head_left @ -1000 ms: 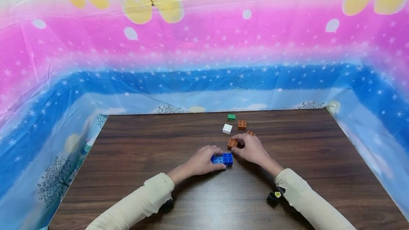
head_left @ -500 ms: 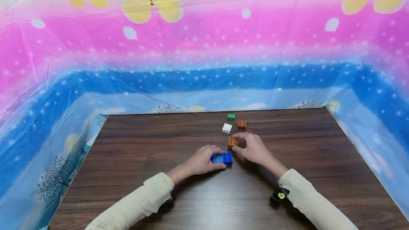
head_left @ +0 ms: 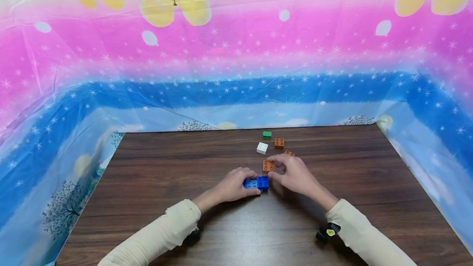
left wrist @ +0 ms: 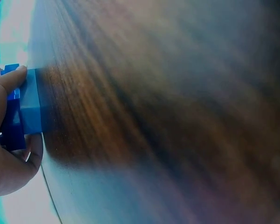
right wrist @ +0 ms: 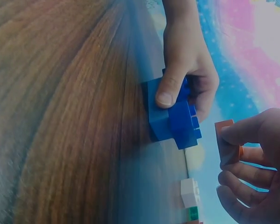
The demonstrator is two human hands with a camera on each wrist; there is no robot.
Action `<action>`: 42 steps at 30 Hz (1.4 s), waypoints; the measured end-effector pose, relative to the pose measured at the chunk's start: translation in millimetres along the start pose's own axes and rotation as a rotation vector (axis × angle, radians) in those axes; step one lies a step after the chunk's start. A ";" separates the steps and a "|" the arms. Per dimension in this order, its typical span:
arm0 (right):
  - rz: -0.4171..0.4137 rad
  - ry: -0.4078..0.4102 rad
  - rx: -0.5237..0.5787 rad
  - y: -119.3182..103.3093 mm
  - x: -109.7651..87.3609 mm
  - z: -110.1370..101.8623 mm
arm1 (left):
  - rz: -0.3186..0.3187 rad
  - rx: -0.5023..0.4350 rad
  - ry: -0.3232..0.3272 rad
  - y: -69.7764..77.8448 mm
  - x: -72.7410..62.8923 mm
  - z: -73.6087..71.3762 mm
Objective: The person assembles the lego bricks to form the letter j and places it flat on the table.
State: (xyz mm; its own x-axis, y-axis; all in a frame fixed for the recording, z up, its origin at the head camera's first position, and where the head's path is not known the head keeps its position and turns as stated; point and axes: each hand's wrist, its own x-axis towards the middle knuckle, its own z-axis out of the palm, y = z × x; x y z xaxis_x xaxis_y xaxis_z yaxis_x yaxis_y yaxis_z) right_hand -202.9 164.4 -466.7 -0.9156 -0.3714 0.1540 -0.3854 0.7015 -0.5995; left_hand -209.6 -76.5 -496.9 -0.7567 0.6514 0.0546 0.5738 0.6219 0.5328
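My left hand (head_left: pixel 236 186) grips a small stack of blue building bricks (head_left: pixel 262 182) between thumb and fingers, low over the table. In the right wrist view, a dark blue brick (right wrist: pixel 182 126) sits on a lighter blue one (right wrist: pixel 158 109) and juts past its end. My right hand (head_left: pixel 293 173) pinches an orange 2x2 brick (head_left: pixel 268 166), just behind the stack. In the right wrist view, that orange brick (right wrist: pixel 227 144) is held apart from the stack, studs facing the palm side. Part of the stack is hidden by my left fingers.
Behind the hands lie a white brick (head_left: pixel 262 147), a green brick (head_left: pixel 267 134) and an orange brick (head_left: pixel 279 143). Another orange brick (head_left: pixel 290 152) is partly hidden by my right hand. A patterned cloth (head_left: pixel 236 89) encloses the brown table (head_left: pixel 166 155) at its back and sides.
My right wrist has swung slightly right and toward me, and the pinched orange brick has turned a little straighter. My left hand stays on the blue stack.
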 end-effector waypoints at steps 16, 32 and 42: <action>-0.056 -0.047 -0.005 -8.6 -11.3 6.9 | 0.014 -0.004 0.009 -1.2 0.6 0.2; -0.102 -0.086 0.010 -6.1 -15.1 13.0 | 0.002 -0.017 -0.010 -1.9 0.8 0.1; -0.116 -0.098 0.002 -6.2 -13.3 12.4 | 0.004 -0.015 -0.014 -3.0 1.9 0.5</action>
State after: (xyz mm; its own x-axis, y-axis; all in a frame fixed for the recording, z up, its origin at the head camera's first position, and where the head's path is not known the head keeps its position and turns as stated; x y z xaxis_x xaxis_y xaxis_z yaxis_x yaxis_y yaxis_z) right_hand -186.9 157.4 -474.7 -0.8496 -0.5071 0.1452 -0.4873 0.6492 -0.5840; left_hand -212.5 -76.9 -498.9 -0.7500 0.6599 0.0450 0.5720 0.6129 0.5452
